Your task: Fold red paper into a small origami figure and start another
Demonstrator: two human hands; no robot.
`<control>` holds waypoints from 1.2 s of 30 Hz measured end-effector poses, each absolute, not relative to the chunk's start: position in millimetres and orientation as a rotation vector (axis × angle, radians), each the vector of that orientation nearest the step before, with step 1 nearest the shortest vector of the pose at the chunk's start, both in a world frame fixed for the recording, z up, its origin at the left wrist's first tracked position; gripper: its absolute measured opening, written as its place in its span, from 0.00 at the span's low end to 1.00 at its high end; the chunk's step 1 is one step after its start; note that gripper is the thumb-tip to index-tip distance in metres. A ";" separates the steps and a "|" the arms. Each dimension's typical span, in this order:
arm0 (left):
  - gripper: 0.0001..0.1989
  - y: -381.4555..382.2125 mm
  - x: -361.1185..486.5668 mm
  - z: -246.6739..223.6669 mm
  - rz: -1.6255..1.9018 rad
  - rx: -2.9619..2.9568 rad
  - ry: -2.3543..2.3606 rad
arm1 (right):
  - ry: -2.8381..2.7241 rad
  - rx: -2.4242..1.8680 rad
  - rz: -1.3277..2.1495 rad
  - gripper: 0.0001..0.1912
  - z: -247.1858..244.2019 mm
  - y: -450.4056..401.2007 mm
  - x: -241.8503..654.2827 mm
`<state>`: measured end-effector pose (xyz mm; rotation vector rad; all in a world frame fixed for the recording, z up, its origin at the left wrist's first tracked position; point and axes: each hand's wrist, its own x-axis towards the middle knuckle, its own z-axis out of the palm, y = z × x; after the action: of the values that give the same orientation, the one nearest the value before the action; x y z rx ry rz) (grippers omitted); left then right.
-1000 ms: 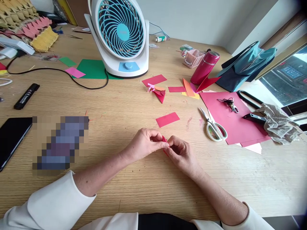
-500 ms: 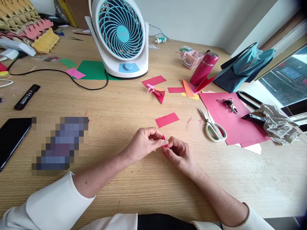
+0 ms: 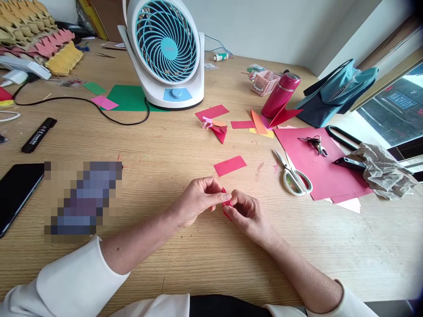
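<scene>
Between my two hands is a small folded piece of red paper (image 3: 227, 204), partly covered by the fingers. My left hand (image 3: 200, 199) pinches its upper left side with thumb and forefinger. From the right, my right hand (image 3: 247, 213) grips its lower edge between thumb and bent fingers. Just beyond the hands lies a flat red paper rectangle (image 3: 230, 166). Farther back, a folded red paper piece (image 3: 220, 133) rests beside a pink clip-like item (image 3: 208, 122), whose exact kind I cannot tell.
White-handled scissors (image 3: 294, 176) lie at right beside large red sheets (image 3: 319, 176). A fan (image 3: 172, 48) stands behind, with a pink bottle (image 3: 282, 94) and a teal bag (image 3: 337, 92) to its right. A black marker (image 3: 38, 135) and a black phone (image 3: 16, 193) are at left.
The folded red paper has turned slightly, showing more of its creased face. Both hands have shifted down a little, still pinching it.
</scene>
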<state>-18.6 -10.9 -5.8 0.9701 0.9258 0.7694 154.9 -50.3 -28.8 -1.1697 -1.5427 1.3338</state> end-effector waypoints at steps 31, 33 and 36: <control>0.12 -12.3 -14.0 -6.9 0.810 1.441 1.035 | -1.544 -1.220 1.286 0.12 -29.7 -51.7 154.2; 0.12 -12.0 -14.7 -6.3 0.827 1.453 1.019 | -1.561 -1.211 1.279 0.11 -28.8 -51.7 153.9; 0.14 -10.7 -16.1 -8.6 0.855 1.384 0.961 | -1.579 -1.178 1.266 0.10 -28.8 -51.3 153.3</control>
<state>-16.1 -10.7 -8.6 1.3838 0.9612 0.8553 153.3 -51.3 -28.8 -1.1776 -1.5790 1.2657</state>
